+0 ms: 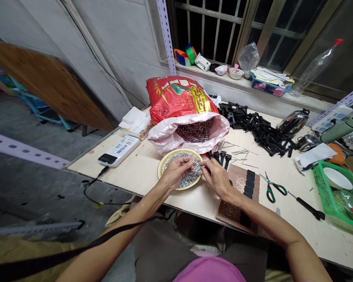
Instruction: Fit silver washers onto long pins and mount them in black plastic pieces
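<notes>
My left hand (pixel 176 171) is closed in a pinch over a yellowish bowl (pixel 160 174) that holds many small silver metal pieces (pixel 188 180). Beside it, at the bowl's right rim, my right hand (pixel 218 176) pinches with thumb and forefinger. The fingertips of both hands nearly meet over the bowl. What lies between them is too small to make out. Behind the hands, a red bag (pixel 173 103) with its mouth turned towards me is full of thin dark rods (pixel 195 131). Several black plastic parts (pixel 222 157) lie just beyond my right hand.
Thin metal rods (pixel 243 152) lie loose behind a brown board (pixel 233 209) with black pads. Scissors (pixel 270 188), a black-handled tool (pixel 307 205) and a green basket (pixel 319 188) are to the right. A black heap (pixel 253 125) lies behind; a white power bank (pixel 120 150) sits left.
</notes>
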A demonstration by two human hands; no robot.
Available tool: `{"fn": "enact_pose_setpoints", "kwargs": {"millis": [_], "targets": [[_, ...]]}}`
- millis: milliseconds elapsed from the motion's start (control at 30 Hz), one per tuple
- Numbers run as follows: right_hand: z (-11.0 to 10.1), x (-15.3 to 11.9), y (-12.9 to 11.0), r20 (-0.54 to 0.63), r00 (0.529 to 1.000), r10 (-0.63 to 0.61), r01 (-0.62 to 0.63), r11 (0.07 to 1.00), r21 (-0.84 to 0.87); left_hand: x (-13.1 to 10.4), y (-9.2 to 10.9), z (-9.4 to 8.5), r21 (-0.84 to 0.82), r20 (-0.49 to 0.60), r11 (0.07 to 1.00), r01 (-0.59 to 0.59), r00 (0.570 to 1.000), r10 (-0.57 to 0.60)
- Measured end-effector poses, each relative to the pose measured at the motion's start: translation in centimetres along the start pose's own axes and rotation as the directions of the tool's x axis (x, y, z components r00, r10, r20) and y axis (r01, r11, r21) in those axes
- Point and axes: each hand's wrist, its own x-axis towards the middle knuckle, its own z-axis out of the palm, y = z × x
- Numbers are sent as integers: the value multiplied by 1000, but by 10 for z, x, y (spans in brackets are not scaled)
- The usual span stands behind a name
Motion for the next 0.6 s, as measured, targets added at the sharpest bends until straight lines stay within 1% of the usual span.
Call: {"fn": "enact_pose_setpoints", "kwargs": {"millis": [100,200,267,333,467,533,600], "targets": [[-3,-1,-1,-23,1000,-2,-1,991,-134,-3,0,2,72,6,996,-46,999,45],[-3,-2,0,-59,995,-74,56,960,-275,-6,0,4,163,0,978,-128,992,129],[-2,-3,1,-86,987,-138,99,928,-359,-7,1,3,207,-5,965,-158,987,162],[-1,-3,1,-106,974,-201,141,899,-415,-6,2,2,213,5,968,-135,991,137],[-2,-2,2,-115,952,-283,200,863,-464,-4,5,-2,144,68,990,-8,998,-2],[-2,-3,1,-112,948,-297,208,848,-487,-4,6,-4,132,83,991,3,996,-14],[-2,-3,1,-127,940,-318,215,836,-505,-5,7,-4,140,87,990,-15,996,3]]}}
